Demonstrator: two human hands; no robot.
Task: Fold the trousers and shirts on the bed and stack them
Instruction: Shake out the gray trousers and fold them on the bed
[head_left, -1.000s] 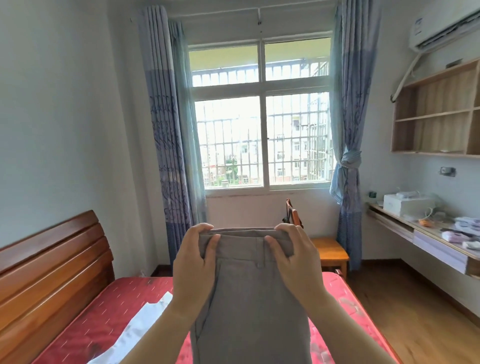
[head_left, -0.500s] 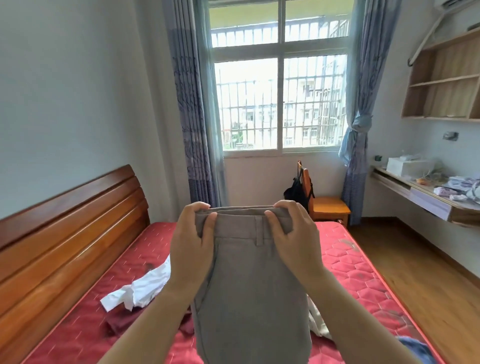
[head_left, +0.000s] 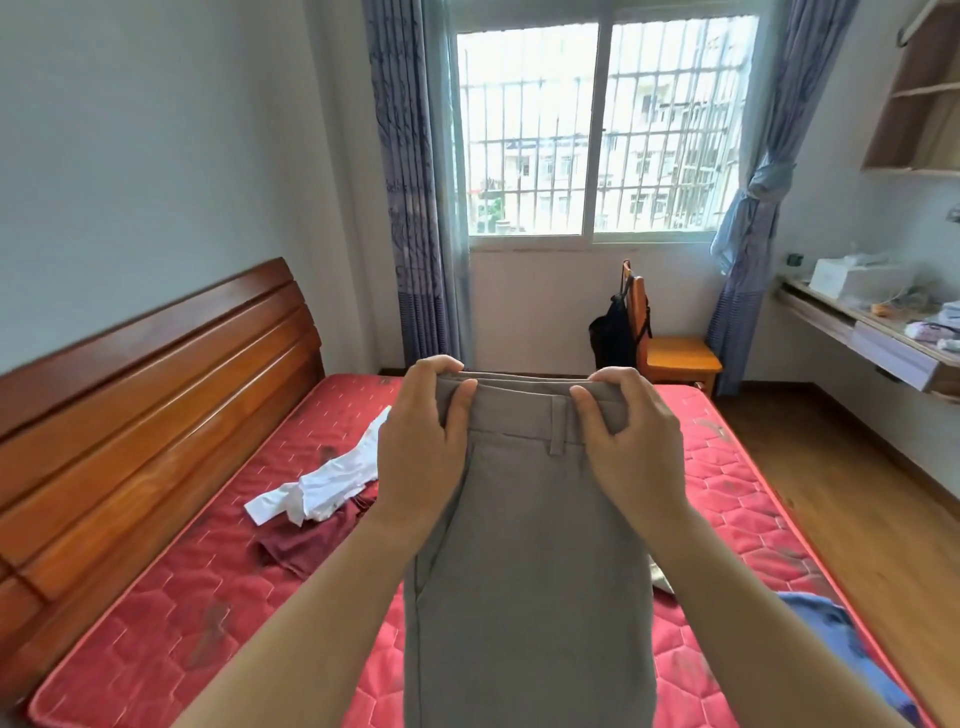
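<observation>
Trousers (head_left: 524, 545), grey, soft and limp, hung doubled from waistband corners pinched in my left hand (head_left: 421, 447) and right hand (head_left: 631, 447); best grip there.

— What sits on the bed (head_left: 171, 618) around the held trousers (head_left: 524, 571)?

— Left of the trousers, a white shirt (head_left: 332, 480) lies over a dark red garment (head_left: 311, 538). Right of them, a blue garment (head_left: 831, 623) lies at the bed's edge.

— Any open mattress?

— Yes: the near-left part, between the trousers and the headboard (head_left: 145, 405), is bare, and so is the strip beyond the trousers toward the chair (head_left: 670, 348).

— What blocks the middle?

— The trousers themselves, hanging from both hands.
</observation>
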